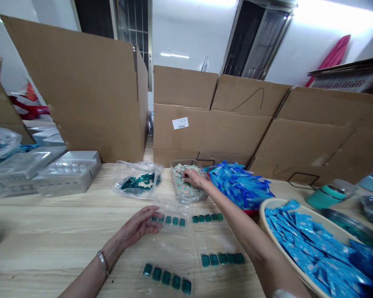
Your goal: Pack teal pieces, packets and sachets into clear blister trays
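My left hand [142,221] grips the left end of a see-through plastic case [174,231], thumb and fingers at its edge. A row of small dark-green square pieces [168,220] sits inside it. My right hand [192,177] reaches into a see-through tub [186,194] heaped with small pale pink and green bits [182,169]. Its fingers are closed together among the bits; what they pinch is hidden. Nearer me lie more such cases with rows of green pieces [166,277], [223,259]. Another row of green pieces [207,217] lies under my right forearm's left side.
A plastic bag of dark-green pieces [139,182] lies left of the tub. Blue slim sticks [239,182] are piled to its right, beside a cream basin [264,205] of blue packets [311,240]. Stacked plastic cases [68,178] stand left. Cardboard [211,128] walls the back.
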The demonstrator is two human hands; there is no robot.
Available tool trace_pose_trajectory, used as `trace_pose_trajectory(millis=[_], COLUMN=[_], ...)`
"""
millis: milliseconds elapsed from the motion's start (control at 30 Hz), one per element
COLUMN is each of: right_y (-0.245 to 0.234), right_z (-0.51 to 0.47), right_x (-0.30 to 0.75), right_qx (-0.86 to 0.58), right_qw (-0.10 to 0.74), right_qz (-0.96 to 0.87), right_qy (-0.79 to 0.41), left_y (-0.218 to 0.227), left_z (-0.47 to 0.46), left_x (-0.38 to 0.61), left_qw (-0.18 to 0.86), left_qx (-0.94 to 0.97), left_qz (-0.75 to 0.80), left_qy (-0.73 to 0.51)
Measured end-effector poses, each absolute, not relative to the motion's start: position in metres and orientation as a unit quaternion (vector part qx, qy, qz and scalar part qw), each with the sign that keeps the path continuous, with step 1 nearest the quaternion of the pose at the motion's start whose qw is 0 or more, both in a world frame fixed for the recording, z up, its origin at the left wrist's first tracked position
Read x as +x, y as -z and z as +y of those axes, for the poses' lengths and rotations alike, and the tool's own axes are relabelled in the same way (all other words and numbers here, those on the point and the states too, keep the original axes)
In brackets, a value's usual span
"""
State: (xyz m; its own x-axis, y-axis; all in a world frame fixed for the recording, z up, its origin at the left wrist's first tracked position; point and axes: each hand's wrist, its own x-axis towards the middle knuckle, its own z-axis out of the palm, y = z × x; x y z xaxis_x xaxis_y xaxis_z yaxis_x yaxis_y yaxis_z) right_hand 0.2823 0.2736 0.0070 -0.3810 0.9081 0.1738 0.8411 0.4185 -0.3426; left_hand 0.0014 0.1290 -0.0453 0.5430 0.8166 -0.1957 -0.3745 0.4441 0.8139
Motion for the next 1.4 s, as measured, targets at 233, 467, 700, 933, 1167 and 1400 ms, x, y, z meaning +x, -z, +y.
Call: trace_pose_trajectory(millis=[233,467,700,933,1167,1400], right_y=[-0.025,-0.039,0.004,0.004,-0.016,-0.02], right_z=[0.259,0.176,0.13,0.128,0.127,0.12], right_x=[0.283,0.233,0.18,0.179,0.198,0.19], right_qx=[-0.549,-0.462,-0.465,-0.514,-0.507,-0.504], right_qw=[0.237,0.327,0.329,0.331,0.311,0.283], right_qz=[-0.787,-0.69,-0.72,-0.706,-0.651,-0.76], right_qy=[-0.15,-0.451,-0.396,-0.356,-0.473,-0.296], left_y=[0.047,0.047,0.051,0.055,0.053,0.053], left_z=[0.13,0.128,0.125,0.124,0.122,0.122], left_x=[0.001,0.003,0.004,0.007,0.008,0.008], left_qw=[0.793,0.802,0.815,0.818,0.821,0.824], left_qx=[0.379,0.391,0.384,0.375,0.363,0.367], left_qz=[0.292,0.256,0.215,0.204,0.206,0.2], left_qy=[-0.378,-0.371,-0.378,-0.385,-0.388,-0.382])
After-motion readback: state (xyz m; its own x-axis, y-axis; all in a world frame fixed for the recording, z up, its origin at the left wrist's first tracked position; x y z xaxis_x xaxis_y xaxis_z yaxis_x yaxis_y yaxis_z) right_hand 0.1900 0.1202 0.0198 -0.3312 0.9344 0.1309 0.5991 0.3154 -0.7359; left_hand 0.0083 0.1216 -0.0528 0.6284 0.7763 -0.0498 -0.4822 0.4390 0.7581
